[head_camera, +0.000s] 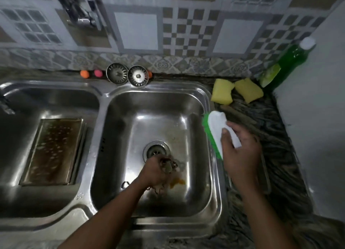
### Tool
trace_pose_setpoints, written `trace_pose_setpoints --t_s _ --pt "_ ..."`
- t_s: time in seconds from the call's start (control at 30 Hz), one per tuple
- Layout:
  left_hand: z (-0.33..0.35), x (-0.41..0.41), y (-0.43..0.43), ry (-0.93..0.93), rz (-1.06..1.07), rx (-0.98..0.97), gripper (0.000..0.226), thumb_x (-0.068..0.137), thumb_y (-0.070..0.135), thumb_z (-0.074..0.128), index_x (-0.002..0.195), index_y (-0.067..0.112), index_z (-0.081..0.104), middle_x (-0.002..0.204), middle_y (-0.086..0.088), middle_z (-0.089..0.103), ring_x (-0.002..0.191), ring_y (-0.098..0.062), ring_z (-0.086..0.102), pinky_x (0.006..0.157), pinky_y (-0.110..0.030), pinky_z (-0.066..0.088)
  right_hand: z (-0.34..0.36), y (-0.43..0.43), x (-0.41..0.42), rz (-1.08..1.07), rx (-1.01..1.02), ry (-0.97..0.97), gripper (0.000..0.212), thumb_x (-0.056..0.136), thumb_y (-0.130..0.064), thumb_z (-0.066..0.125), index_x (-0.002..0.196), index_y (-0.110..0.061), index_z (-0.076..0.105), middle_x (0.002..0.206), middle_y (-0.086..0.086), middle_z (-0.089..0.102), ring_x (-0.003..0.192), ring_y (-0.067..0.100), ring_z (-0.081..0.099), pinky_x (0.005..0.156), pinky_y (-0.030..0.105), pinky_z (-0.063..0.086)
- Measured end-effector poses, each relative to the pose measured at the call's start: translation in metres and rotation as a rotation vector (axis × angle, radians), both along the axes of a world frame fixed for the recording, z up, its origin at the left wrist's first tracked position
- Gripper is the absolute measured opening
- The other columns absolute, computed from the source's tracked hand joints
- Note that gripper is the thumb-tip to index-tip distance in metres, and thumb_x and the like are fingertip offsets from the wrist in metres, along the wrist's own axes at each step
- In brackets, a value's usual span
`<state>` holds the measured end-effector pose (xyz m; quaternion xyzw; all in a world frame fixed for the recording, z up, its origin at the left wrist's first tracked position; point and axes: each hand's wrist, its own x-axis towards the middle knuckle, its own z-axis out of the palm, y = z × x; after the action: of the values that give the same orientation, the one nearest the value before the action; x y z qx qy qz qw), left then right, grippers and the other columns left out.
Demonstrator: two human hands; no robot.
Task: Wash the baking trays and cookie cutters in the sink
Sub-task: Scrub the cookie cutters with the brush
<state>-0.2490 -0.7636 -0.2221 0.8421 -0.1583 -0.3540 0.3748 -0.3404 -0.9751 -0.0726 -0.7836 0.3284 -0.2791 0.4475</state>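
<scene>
Left fingers [158,163] round cookie cutters [170,167], right fingers [228,136] — brush [214,125]

1 head-worn view looks steeply down, close over the double sink [168,86]. It faces the tiled wall [138,32].

Person, parts in view: two arms. The left hand [155,171], bare; left forearm [112,209] bare down to the picture's lower edge. The right hand [240,151], bare, one short nail showing; right forearm [261,211] likewise bare.
</scene>
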Motion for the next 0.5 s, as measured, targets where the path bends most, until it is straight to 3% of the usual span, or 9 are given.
trace_pose_setpoints --t_s 0.07,0.13,0.23,0.3,0.37,0.43,0.5 --pt "-0.004 0.006 0.004 -0.018 0.001 0.042 0.045 0.066 0.027 0.086 0.109 0.027 0.07 0.097 0.014 0.073 0.089 0.002 0.067 0.081 -0.012 0.052 -0.003 0.014 0.011 0.048 0.009 -0.023 0.02 0.091 -0.016 0.066 0.11 -0.019 0.071 0.107 -0.015 0.068 0.101 -0.016 0.057 0.085 0.0 0.038" --pt "-0.005 0.007 0.004 0.015 0.078 0.001 0.04 0.07 0.021 0.084 0.101 0.037 0.064 0.096 0.015 0.072 0.089 -0.001 0.068 0.079 -0.011 0.051 -0.009 0.027 0.017 0.147 0.044 0.03 0.021 0.091 -0.018 0.067 0.11 -0.025 0.07 0.106 -0.024 0.065 0.101 -0.016 0.057 0.083 0.0 0.039" --pt "-0.003 0.008 0.006 -0.033 0.157 -0.074 0.039 0.075 0.019 0.08 0.1 0.037 0.057 0.097 0.013 0.07 0.086 -0.001 0.068 0.08 -0.023 0.054 -0.022 0.037 0.023 0.247 0.025 0.113 0.021 0.091 -0.023 0.066 0.111 -0.029 0.071 0.106 -0.023 0.066 0.102 -0.01 0.059 0.086 0.002 0.04" --pt "-0.001 0.008 0.005 -0.061 0.088 -0.046 0.043 0.073 0.029 0.081 0.107 0.031 0.055 0.098 0.01 0.07 0.087 -0.007 0.068 0.076 -0.022 0.054 -0.027 0.039 0.024 0.249 0.016 0.134 0.021 0.091 -0.023 0.066 0.112 -0.025 0.072 0.109 -0.018 0.068 0.103 -0.006 0.059 0.086 0.003 0.041" --pt "0.001 0.002 0.005 -0.048 -0.028 -0.005 0.049 0.066 0.037 0.084 0.106 0.033 0.056 0.09 0.01 0.07 0.084 -0.008 0.068 0.067 -0.011 0.048 -0.03 0.042 0.02 0.252 0.03 0.153 0.021 0.092 -0.023 0.066 0.113 -0.024 0.071 0.111 -0.017 0.067 0.105 -0.005 0.058 0.087 0.002 0.041" --pt "-0.005 -0.01 0.003 -0.073 -0.096 0.018 0.029 0.074 0.027 0.081 0.088 0.034 0.056 0.077 0.01 0.064 0.08 -0.014 0.068 0.059 -0.009 0.039 -0.033 0.044 0.012 0.263 0.05 0.173 0.022 0.092 -0.024 0.065 0.114 -0.024 0.071 0.113 -0.017 0.067 0.105 -0.004 0.058 0.083 -0.002 0.038" --pt "-0.009 -0.02 0.002 -0.126 -0.179 0.058 0.011 0.08 0.02 0.075 0.08 0.025 0.065 0.08 0.003 0.069 0.078 -0.015 0.067 0.06 -0.014 0.037 -0.034 0.043 0.006 0.257 0.067 0.198 0.024 0.093 -0.028 0.064 0.116 -0.026 0.07 0.114 -0.018 0.066 0.104 -0.005 0.058 0.08 -0.003 0.037"
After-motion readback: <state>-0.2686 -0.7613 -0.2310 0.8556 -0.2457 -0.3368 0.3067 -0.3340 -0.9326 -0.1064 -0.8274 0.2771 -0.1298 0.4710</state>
